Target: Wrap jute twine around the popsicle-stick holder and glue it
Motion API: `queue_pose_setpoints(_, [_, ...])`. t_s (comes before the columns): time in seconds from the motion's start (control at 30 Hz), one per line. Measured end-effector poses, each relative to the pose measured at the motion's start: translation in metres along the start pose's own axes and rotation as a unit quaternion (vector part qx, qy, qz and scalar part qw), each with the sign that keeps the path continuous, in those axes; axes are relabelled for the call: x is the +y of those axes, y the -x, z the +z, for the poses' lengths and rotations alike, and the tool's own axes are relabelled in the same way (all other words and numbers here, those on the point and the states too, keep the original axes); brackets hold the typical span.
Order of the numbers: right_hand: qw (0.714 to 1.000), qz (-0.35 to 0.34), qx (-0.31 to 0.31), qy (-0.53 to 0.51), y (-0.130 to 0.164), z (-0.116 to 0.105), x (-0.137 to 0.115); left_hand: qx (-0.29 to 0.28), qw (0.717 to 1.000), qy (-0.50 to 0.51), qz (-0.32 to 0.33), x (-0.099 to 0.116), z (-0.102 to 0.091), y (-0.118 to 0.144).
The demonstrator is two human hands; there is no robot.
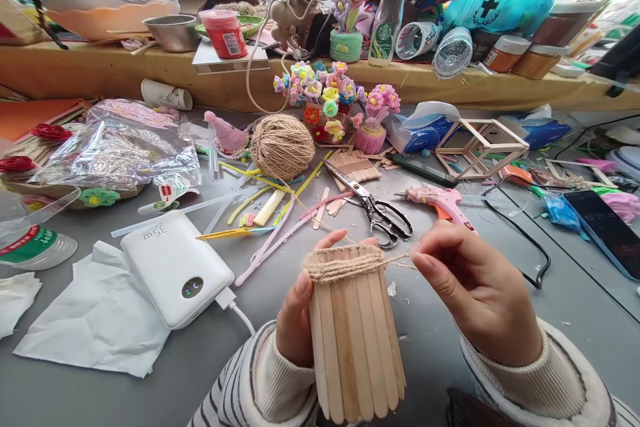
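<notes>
Holding one stick holder (355, 340) upright in front of us, our left hand (295, 327) wraps its side, grip closed on the wood, thumb pressed near the top edge. We count about five flat sticks across the face we can see. One band of twine (343, 268) runs round the top in several turns. Our right hand (480, 293) sits just beside it, fingertips pinched shut on the loose strand coming off the band, pulled taut to the right.

Behind, on the grey worktop (500, 320), we've got one ball of twine (283, 145), one pair of scissors (375, 207) lying open-bladed, and one pink glue gun (440, 200) with a black cord. One white power bank (175, 267) sits to the left, cable plugged in, touching a white tissue (95, 320). One wooden cube frame (480, 147) stands to the right, one phone (605, 230) beyond it near the edge. We count two small flower pots (345, 107) on the worktop and a third up on the shelf (100, 70). One glass bottle (387, 20) stands there too.
</notes>
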State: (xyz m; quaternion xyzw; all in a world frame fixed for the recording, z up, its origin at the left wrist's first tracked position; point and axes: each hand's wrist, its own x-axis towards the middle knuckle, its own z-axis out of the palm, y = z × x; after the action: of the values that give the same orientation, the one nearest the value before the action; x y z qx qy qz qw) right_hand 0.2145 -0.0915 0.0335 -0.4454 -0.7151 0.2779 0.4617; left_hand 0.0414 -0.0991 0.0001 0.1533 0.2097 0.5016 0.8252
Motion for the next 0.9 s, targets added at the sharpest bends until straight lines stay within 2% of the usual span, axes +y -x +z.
queue_pose_setpoints(0.47, [1.000,-0.006,-0.004,-0.029,0.0022,0.0033,-0.0061,-0.086,0.995,-0.020,0.048,0.0001,-0.0052,-0.0014])
queue_pose_setpoints(0.9, [0.999,-0.011,0.015,-0.029,0.0033,0.0092,-0.0062,-0.102,0.994,-0.004,0.037,0.0006,-0.0039,-0.0024])
